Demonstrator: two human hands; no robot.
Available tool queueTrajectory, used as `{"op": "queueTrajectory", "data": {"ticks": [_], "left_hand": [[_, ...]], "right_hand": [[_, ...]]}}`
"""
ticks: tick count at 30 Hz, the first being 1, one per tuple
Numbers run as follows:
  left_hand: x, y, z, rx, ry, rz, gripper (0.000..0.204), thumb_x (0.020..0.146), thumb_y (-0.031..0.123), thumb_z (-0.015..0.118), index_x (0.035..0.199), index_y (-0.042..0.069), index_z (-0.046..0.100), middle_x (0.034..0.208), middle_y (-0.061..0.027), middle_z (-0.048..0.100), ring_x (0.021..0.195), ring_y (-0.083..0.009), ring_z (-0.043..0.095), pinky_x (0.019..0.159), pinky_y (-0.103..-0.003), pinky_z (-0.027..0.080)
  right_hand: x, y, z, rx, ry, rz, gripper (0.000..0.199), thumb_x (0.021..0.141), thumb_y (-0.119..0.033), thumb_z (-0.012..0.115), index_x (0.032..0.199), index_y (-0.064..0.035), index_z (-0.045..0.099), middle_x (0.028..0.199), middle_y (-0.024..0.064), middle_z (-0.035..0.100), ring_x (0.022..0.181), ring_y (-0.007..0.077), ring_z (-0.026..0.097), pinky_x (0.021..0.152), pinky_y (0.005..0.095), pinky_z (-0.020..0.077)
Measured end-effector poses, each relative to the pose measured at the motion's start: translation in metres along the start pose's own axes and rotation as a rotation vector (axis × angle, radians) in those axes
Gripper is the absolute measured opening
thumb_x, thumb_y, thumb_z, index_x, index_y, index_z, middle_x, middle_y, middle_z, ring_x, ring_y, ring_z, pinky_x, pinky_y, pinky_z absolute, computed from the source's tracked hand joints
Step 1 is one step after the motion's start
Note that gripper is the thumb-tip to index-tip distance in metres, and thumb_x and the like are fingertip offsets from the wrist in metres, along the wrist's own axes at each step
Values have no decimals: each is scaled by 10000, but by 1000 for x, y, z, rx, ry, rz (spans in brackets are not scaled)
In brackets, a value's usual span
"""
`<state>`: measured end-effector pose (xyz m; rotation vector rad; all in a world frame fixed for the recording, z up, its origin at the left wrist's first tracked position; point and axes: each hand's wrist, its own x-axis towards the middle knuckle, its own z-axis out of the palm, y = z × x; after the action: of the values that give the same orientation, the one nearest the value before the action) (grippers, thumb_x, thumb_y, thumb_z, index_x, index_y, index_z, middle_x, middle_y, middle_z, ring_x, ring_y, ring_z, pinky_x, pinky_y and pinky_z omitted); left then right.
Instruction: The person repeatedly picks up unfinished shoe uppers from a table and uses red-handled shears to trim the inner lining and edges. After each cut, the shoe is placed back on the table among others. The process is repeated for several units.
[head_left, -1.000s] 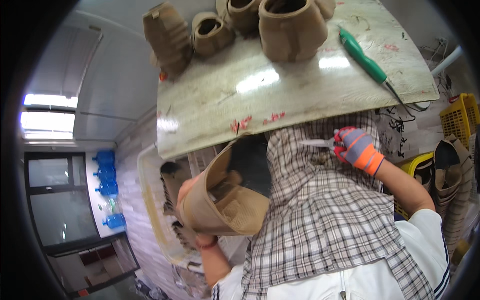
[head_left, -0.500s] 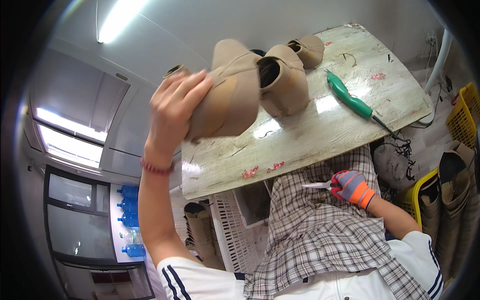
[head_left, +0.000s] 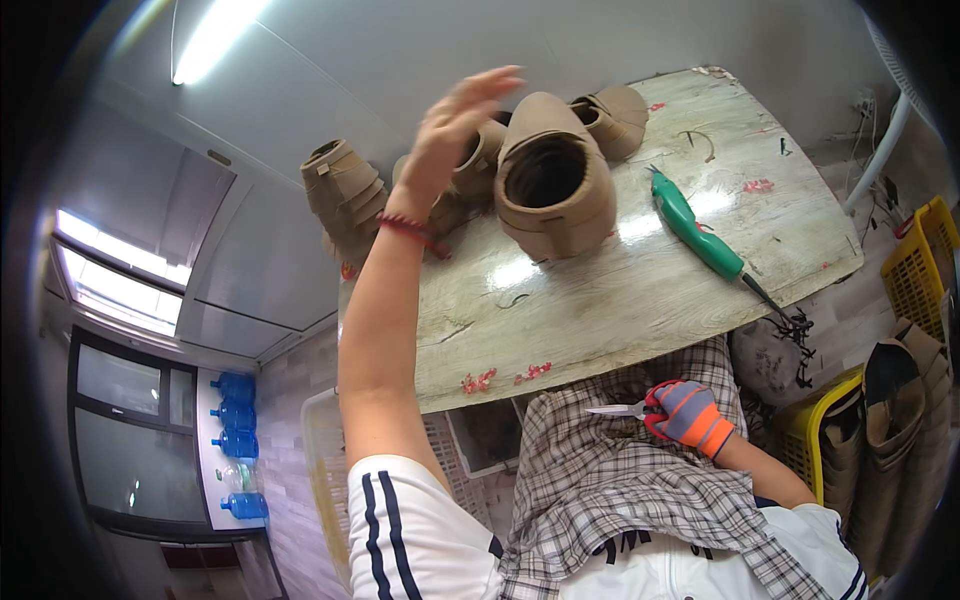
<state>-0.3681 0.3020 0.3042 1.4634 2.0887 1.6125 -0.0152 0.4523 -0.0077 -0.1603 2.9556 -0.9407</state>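
Observation:
My left hand [head_left: 455,125] is lifted over the table with its fingers spread and holds nothing. Just to its right a tan boot [head_left: 555,180] stands on the pale wooden table [head_left: 620,300], its opening facing me. My right hand [head_left: 690,415], in an orange and grey glove, rests low over my plaid-covered lap below the table edge. It grips small metal snips [head_left: 615,409] whose blades point left.
More tan boots [head_left: 345,190] stand at the table's far side, another pair [head_left: 615,115] behind the near boot. A green hand tool [head_left: 700,235] lies right of it. Yellow crates [head_left: 915,270] with boots [head_left: 900,400] stand at right, a white crate [head_left: 320,470] at left.
My left hand carried a tan boot up from beside my lap to the table, set it among the others and let go. My right hand stayed in place with the snips.

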Motion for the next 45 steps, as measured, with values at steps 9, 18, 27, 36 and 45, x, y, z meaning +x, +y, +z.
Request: {"op": "queueTrajectory", "data": {"ticks": [9,18,27,36,45], "left_hand": [[-152,-178,-65,1530,161,-369,346,778,201,781,1083,107,648,1066,-75,635,1130,-254,560,1136,-576,282],[-207,-35,-97,967,599,-299,165,861,144,709,990,45,678,1006,-103,676,995,-256,640,1008,-353,437],[-423,89,-12,-705,1125,-446,465,985,226,516,1374,-28,532,1361,-147,597,1287,-276,541,1091,-457,407],[-502,27,156,-1128,1170,-964,554,1021,438,493,1365,6,542,1305,-134,628,1231,-299,560,1005,-477,450],[-544,-42,191,-1290,1086,-484,358,1045,311,497,1203,0,578,1220,-125,631,1125,-244,589,1027,-395,468]], "right_hand": [[9,-11,2,-122,-90,2,295,772,-422,758,914,-166,718,810,79,713,781,277,691,692,420,543],[2,-1,11,-55,-18,-14,284,724,-361,790,899,-155,704,811,100,706,782,303,682,701,431,537],[-6,-21,-34,418,172,68,571,699,-160,878,1182,-16,608,954,142,656,794,260,617,741,339,520],[35,-82,-47,-195,-109,-352,352,692,-241,811,974,-98,655,962,102,651,908,302,614,826,412,491],[64,-94,-25,-404,-203,-363,387,684,-284,819,986,-107,654,904,102,639,902,295,621,811,410,503]]}}
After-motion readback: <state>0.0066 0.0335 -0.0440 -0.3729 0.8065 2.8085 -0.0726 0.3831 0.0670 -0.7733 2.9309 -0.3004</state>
